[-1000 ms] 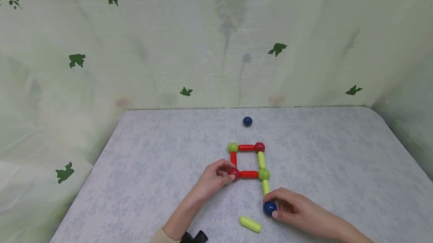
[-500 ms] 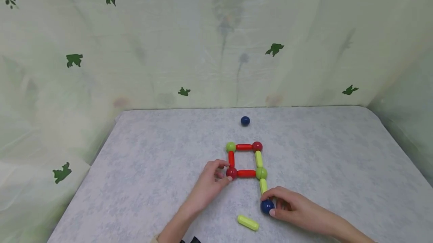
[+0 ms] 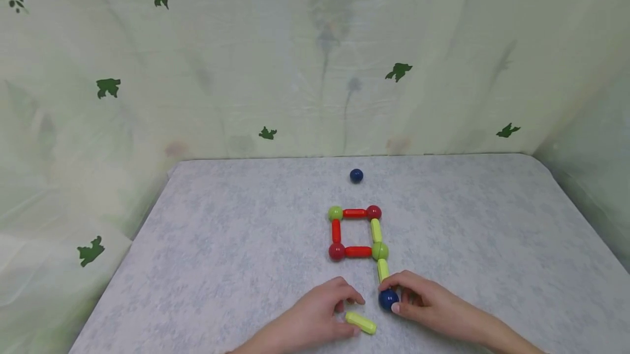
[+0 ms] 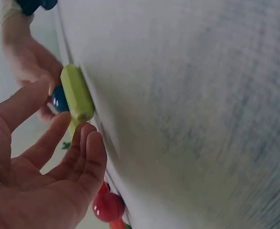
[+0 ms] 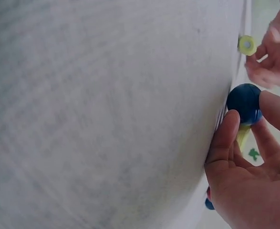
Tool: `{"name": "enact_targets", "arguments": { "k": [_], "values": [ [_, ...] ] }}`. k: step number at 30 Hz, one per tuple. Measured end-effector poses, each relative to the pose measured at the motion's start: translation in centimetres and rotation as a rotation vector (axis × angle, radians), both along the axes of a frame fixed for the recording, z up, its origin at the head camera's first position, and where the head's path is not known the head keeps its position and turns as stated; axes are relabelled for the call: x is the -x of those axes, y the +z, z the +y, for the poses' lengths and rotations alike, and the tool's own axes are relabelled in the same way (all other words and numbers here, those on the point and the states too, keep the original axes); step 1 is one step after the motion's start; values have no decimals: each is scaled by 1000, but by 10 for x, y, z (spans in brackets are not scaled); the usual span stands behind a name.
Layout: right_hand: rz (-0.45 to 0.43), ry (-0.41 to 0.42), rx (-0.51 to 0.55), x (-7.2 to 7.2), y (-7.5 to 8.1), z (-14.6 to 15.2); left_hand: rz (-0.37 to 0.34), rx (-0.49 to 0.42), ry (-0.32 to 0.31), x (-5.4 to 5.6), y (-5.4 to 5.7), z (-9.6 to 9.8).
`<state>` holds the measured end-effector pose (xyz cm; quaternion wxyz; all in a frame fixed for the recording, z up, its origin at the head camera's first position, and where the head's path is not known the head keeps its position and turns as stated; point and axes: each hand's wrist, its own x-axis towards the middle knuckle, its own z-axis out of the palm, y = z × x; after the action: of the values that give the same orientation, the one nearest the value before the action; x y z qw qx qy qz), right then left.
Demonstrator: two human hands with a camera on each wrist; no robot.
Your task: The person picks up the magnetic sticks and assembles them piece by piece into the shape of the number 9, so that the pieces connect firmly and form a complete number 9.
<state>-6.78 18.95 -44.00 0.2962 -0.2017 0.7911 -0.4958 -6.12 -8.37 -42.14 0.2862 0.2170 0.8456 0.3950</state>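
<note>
My right hand (image 3: 428,305) pinches a dark blue ball (image 3: 388,300) between thumb and fingers; the right wrist view shows the same blue ball (image 5: 244,103) in that grip. From this ball a yellow-green stick (image 3: 383,270) runs up to a green ball (image 3: 380,250). That ball is one corner of a square of magnetic sticks and balls, with a red ball (image 3: 337,251) at its near left. My left hand (image 3: 322,313) is spread over a loose yellow-green stick (image 3: 361,322), thumb and fingers parted on either side. In the left wrist view the loose stick (image 4: 77,93) lies just beyond the fingertips.
Another dark blue ball (image 3: 356,175) lies by itself near the back edge of the grey table (image 3: 236,233). The square's far side has a green ball (image 3: 336,213) and a red ball (image 3: 374,212) joined by a red stick (image 3: 355,213). A leaf-printed curtain (image 3: 221,69) hangs behind.
My left hand has let go of the square's near-left red ball and moved down and right to the loose yellow-green stick. My right hand keeps its pinch on the blue ball.
</note>
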Motion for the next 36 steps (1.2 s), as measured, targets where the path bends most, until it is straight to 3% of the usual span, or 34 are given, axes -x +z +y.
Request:
{"name": "enact_targets", "arguments": {
  "k": [2, 6, 9, 13, 16, 22, 36],
  "values": [
    [-4, -2, 4, -1, 1, 0, -4, 39, -45, -2, -3, 3],
    [0, -4, 7, -1, 1, 0, 79, 96, -106, -3, -8, 7],
    [21, 2, 9, -1, 0, 0, 113, 98, -87, -3, -8, 8],
    [41, 9, 13, -2, -1, 1, 66, 59, 3, 0, -7, 7],
    [42, 9, 14, -2, -2, 1, 81, 52, 31, 3, -6, 8],
    [45, 6, 19, -2, -3, 1, 113, 45, 28, 8, -6, 13],
    [20, -24, 6, -3, -2, -1, 129, -7, 17, 9, -6, 13]
  ]
}}
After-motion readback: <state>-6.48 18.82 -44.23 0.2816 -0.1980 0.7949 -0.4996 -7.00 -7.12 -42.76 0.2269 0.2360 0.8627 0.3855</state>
